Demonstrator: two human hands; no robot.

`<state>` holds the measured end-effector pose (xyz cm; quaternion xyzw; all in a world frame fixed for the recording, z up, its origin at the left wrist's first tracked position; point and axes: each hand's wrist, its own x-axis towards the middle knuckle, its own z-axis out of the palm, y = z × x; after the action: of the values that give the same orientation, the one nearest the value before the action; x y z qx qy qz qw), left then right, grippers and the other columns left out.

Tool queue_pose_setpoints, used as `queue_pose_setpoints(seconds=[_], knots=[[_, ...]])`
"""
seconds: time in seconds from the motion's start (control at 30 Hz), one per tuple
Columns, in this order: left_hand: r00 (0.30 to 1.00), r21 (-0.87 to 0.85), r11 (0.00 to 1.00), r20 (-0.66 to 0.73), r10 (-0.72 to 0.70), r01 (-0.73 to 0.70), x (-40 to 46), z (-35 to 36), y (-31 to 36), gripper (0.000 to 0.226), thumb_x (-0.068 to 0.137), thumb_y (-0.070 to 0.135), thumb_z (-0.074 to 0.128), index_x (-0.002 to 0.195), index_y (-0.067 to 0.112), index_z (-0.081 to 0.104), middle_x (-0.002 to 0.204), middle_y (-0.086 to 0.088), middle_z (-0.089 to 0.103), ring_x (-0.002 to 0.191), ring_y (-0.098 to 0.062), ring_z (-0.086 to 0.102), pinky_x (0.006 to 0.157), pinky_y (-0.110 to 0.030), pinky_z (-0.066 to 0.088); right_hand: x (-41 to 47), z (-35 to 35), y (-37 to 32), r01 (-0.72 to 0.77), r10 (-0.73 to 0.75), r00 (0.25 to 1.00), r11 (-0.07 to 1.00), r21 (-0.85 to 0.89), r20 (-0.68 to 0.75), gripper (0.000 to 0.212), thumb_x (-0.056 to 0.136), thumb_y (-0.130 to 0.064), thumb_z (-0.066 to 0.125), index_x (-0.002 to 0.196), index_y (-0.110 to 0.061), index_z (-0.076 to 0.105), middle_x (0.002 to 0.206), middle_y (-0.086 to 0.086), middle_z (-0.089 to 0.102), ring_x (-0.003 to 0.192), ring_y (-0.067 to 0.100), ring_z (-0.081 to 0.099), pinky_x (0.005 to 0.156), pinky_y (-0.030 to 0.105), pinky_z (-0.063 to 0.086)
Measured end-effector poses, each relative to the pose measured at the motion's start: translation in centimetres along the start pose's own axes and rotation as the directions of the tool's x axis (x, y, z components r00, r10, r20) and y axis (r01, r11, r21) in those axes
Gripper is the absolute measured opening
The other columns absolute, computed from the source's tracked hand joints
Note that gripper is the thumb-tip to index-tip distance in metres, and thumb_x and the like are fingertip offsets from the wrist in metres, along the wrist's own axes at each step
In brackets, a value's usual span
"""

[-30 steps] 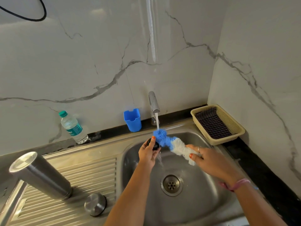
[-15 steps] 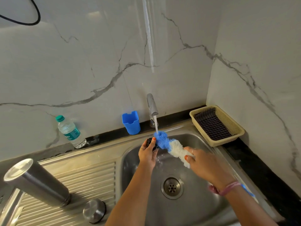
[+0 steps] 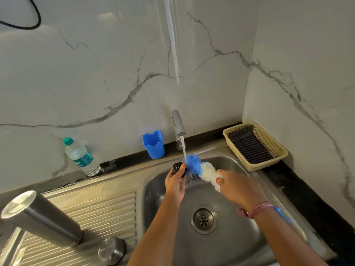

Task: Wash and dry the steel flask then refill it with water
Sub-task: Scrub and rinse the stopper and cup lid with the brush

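Note:
The steel flask [image 3: 41, 219] stands upside down on the ribbed drainboard [image 3: 107, 206] at the left, with a round steel cap [image 3: 111, 250] lying beside it. Over the sink basin [image 3: 240, 244], my left hand [image 3: 175, 182] grips a small black stopper [image 3: 177, 167] under the running tap [image 3: 178, 124]. My right hand [image 3: 238, 188] holds a blue and white bottle brush [image 3: 201, 168], whose blue tip is against the stopper in the water stream.
A blue plastic cup [image 3: 153, 144] stands behind the sink by the tap. A plastic water bottle [image 3: 81, 157] stands at the back left. A beige basket [image 3: 276, 145] with a dark checked cloth sits at the back right corner. Marble walls close off the back and right.
The brush tip has shifted slightly against the stopper under the stream. Both hands stay in the same place over the sink; the view has tilted a little.

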<state>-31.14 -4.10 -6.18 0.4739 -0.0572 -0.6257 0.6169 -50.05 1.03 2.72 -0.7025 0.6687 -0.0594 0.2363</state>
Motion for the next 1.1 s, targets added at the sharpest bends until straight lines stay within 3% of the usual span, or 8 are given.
queue_pose_setpoints(seconds=[0.13,0.23,0.4,0.63,0.73,0.83,1.0,1.1], knots=[[0.999,-0.020,1.000,0.040,-0.022,0.023,0.1,0.3,-0.1,0.027,0.090,0.002,0.065,0.117,0.000,0.060,0.110,-0.017,0.068,0.101,-0.025,0.067,0.100,-0.041,0.051,0.4,0.6,0.1,-0.025,0.031,0.999,0.989,0.148,-0.034,0.041,0.101,-0.039,0.033,0.142,-0.036,0.039,0.121,-0.002,0.062,0.096,0.016,0.056,0.082,0.032,0.045],[0.999,-0.070,0.998,0.035,0.002,0.000,0.5,0.2,0.1,0.019,0.093,0.000,0.061,0.112,0.002,0.061,0.118,-0.020,0.065,0.104,-0.028,0.067,0.107,-0.045,0.046,-0.1,0.5,0.8,-0.015,0.021,0.999,0.989,0.147,-0.038,0.042,0.101,-0.040,0.035,0.142,-0.037,0.039,0.127,-0.003,0.060,0.105,0.016,0.057,0.086,0.031,0.044],[0.999,-0.066,0.997,0.027,-0.037,0.039,0.8,0.0,0.1,0.041,0.091,0.000,0.063,0.130,0.006,0.053,0.119,-0.019,0.067,0.104,-0.031,0.070,0.100,-0.051,0.051,-1.1,0.8,0.5,-0.026,0.033,0.998,0.991,0.134,-0.050,0.044,0.100,-0.043,0.034,0.144,-0.038,0.036,0.120,-0.003,0.064,0.102,0.015,0.060,0.088,0.033,0.049],[0.995,-0.092,0.995,0.096,-0.020,0.028,0.6,-0.3,-0.6,0.050,0.092,-0.007,0.057,0.139,0.009,0.049,0.129,-0.021,0.059,0.116,-0.034,0.062,0.108,-0.050,0.045,-0.9,0.1,-1.5,-0.029,0.034,0.997,0.997,0.071,-0.065,0.045,0.101,-0.041,0.031,0.146,-0.035,0.035,0.117,0.000,0.065,0.100,0.018,0.062,0.083,0.033,0.049],[0.998,-0.117,0.993,0.053,0.023,-0.016,0.5,-0.4,-0.6,0.048,0.096,-0.004,0.054,0.142,0.008,0.047,0.128,-0.019,0.061,0.112,-0.031,0.064,0.097,-0.047,0.052,-1.5,-0.8,-1.7,0.028,-0.029,0.999,0.999,-0.033,-0.017,0.046,0.101,-0.040,0.034,0.147,-0.035,0.031,0.119,0.000,0.065,0.099,0.017,0.062,0.084,0.033,0.050],[0.997,-0.134,0.991,0.074,0.010,0.000,0.7,-0.3,-0.8,0.039,0.096,-0.002,0.054,0.135,0.002,0.050,0.128,-0.021,0.063,0.111,-0.032,0.065,0.101,-0.049,0.050,-1.4,-2.0,-2.0,0.031,-0.034,0.999,0.995,-0.093,-0.032,0.046,0.101,-0.036,0.037,0.147,-0.032,0.032,0.116,0.002,0.065,0.098,0.018,0.062,0.082,0.034,0.049],[0.988,-0.127,0.992,0.152,0.018,0.001,0.3,0.5,-1.2,0.032,0.097,-0.001,0.053,0.129,-0.002,0.054,0.109,-0.018,0.071,0.099,-0.030,0.067,0.100,-0.047,0.049,0.0,-1.4,-2.0,-0.016,0.015,0.999,0.999,-0.032,-0.031,0.046,0.101,-0.036,0.034,0.147,-0.032,0.033,0.113,0.002,0.065,0.094,0.018,0.061,0.077,0.031,0.047],[0.994,-0.192,0.981,0.110,0.014,0.007,0.7,0.5,-0.6,0.030,0.099,-0.001,0.049,0.128,-0.003,0.053,0.121,-0.022,0.064,0.113,-0.035,0.063,0.107,-0.052,0.044,-0.3,-1.0,-0.9,-0.009,0.009,1.000,1.000,0.004,-0.020,0.047,0.101,-0.040,0.034,0.147,-0.034,0.032,0.114,-0.001,0.065,0.089,0.016,0.058,0.077,0.030,0.046]])
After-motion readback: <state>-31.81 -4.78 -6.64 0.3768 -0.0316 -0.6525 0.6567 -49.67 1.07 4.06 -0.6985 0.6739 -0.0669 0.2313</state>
